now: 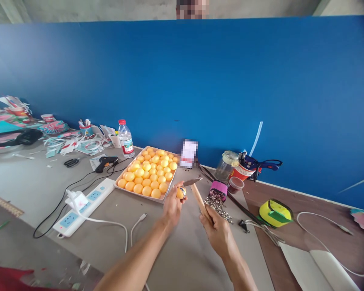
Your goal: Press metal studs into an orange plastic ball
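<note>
My left hand point(172, 205) is closed around an orange ping-pong ball point(180, 192), which shows a dark and silvery patch on its right side. Its fingers wrap the ball from the left. A hammer point(199, 199) with a pale wooden handle is gripped in my right hand point(215, 228). The dark hammer head, pointed at one end, sits just above and right of the ball; whether they touch I cannot tell. Behind my left hand lies a shallow box point(119, 186) full of orange balls. Small shiny metal pieces point(216, 207) spill from a pink container point(220, 189) beside the hammer.
To the left are a power strip point(79, 214), a glue gun point(105, 163), scissors point(71, 162) and a water bottle point(126, 139). A glass jar point(227, 165) and a yellow-green tape measure point(275, 213) stand right. Cables cross the table. A blue partition point(182, 81) rises behind, with a person beyond.
</note>
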